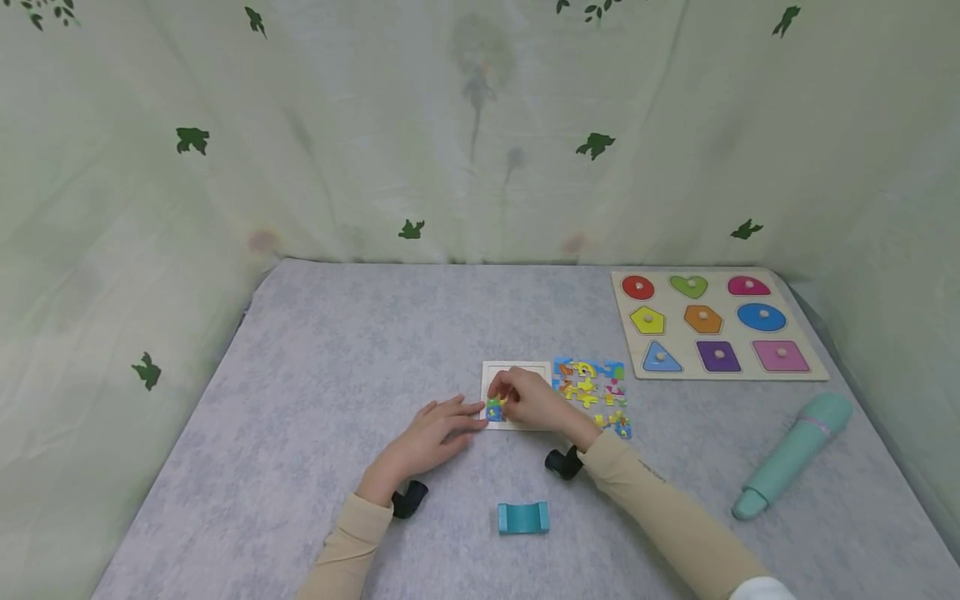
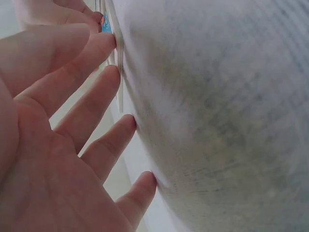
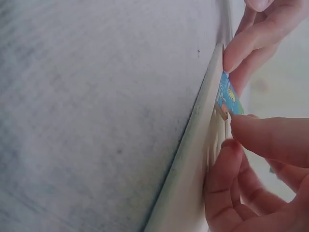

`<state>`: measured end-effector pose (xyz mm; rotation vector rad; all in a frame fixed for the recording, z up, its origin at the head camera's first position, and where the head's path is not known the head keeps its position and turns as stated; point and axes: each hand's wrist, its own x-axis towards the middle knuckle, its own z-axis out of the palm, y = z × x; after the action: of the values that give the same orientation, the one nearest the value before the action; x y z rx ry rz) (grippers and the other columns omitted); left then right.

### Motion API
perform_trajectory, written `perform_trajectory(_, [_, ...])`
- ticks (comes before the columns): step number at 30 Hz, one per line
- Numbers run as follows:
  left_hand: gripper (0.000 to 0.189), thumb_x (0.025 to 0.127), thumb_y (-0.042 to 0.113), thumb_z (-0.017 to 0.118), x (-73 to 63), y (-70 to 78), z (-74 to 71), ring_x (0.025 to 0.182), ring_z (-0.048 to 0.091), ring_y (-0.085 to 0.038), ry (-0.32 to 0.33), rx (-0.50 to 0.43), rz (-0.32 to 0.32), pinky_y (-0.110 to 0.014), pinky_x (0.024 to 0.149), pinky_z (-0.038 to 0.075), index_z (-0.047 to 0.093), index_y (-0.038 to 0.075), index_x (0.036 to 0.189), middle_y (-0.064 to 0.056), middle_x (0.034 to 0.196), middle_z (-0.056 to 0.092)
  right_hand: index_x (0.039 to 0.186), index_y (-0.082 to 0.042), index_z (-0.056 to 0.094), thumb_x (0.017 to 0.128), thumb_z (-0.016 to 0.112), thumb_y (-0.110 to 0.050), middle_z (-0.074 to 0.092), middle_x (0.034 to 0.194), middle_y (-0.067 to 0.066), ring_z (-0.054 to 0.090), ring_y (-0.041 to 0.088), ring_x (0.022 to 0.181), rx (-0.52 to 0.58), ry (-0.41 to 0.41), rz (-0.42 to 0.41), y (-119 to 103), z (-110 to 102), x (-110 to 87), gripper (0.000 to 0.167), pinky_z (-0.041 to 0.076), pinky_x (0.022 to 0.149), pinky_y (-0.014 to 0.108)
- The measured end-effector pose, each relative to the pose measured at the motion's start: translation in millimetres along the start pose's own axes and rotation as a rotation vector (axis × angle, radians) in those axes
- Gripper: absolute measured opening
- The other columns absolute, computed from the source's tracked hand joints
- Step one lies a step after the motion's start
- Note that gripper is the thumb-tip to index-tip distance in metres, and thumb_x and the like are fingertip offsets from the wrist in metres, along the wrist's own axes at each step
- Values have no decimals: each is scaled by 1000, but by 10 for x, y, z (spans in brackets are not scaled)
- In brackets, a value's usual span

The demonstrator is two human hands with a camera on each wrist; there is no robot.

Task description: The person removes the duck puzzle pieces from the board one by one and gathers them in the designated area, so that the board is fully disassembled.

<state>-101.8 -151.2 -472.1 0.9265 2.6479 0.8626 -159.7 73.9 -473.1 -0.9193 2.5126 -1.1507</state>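
A shallow puzzle tray [image 1: 517, 364] with a pale rim lies flat on the table. My right hand [image 1: 534, 402] is over it, thumb and fingers pinching a blue and green puzzle piece [image 3: 229, 94] at the tray's near-left corner. In the right wrist view that piece stands tilted against the tray edge. My left hand [image 1: 431, 435] lies to the left of the tray, fingers spread and nearly straight, with fingertips touching its left edge. Right of the tray, colourful puzzle pieces [image 1: 587, 392] lie grouped together, partly hidden by my right wrist.
A wooden shape board [image 1: 671, 368] with several knobbed shapes occupies the back right. A teal rod-shaped object [image 1: 791, 457] lies at the right. Nearer the front is a small teal block with a curved top [image 1: 523, 518]. A pale cloth wall [image 1: 420, 150] stands behind the table.
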Motion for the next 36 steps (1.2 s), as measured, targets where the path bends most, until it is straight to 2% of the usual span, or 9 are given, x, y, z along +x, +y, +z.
perform_trajectory(4, [31,97,16,57,8,6,-3,136,31,-37,-7,12,-10,-63,105,19,64,7,126,-9,142,49,94,-10,64,82,56,8,57,81,-1,51,13,71,62,25,47,59,-75,-27,23,44,66,28])
perform_trajectory(8, [31,97,17,57,7,5,5,137,31,-36,-9,10,-24,-63,105,18,64,7,125,-8,142,48,96,-10,64,85,60,2,56,81,0,52,17,74,133,23,143,74,-272,-124,17,44,68,31])
perform_trajectory(11, [31,97,17,57,0,2,14,137,31,-35,-2,8,-27,-63,105,18,64,7,125,-8,142,49,95,-9,63,85,61,1,55,80,1,51,19,74,142,8,184,110,-417,-225,14,43,67,32])
perform_trajectory(18, [31,96,16,58,-14,9,17,136,31,-36,18,1,-11,-62,106,18,64,6,125,-9,141,49,90,-4,63,86,60,3,57,80,3,49,17,72,127,-36,166,315,-584,-455,9,43,64,28])
perform_trajectory(23, [31,96,15,59,-16,0,22,136,31,-37,22,-12,-8,-62,106,17,64,6,125,-9,141,49,90,0,64,88,60,4,58,81,4,48,17,71,157,-71,153,349,-636,-550,6,42,62,26])
perform_trajectory(32, [31,96,15,58,-17,-10,33,137,30,-36,21,-32,-16,-61,107,16,64,7,126,-8,142,48,85,-2,65,82,61,10,58,74,0,49,13,66,30,-74,118,338,-571,-602,13,43,60,25])
perform_trajectory(36, [31,96,16,58,-20,-10,36,137,30,-36,24,-42,-14,-61,107,15,64,7,126,-8,142,48,85,-4,65,82,62,10,56,72,-3,49,13,66,-14,-63,145,305,-539,-606,15,44,59,25])
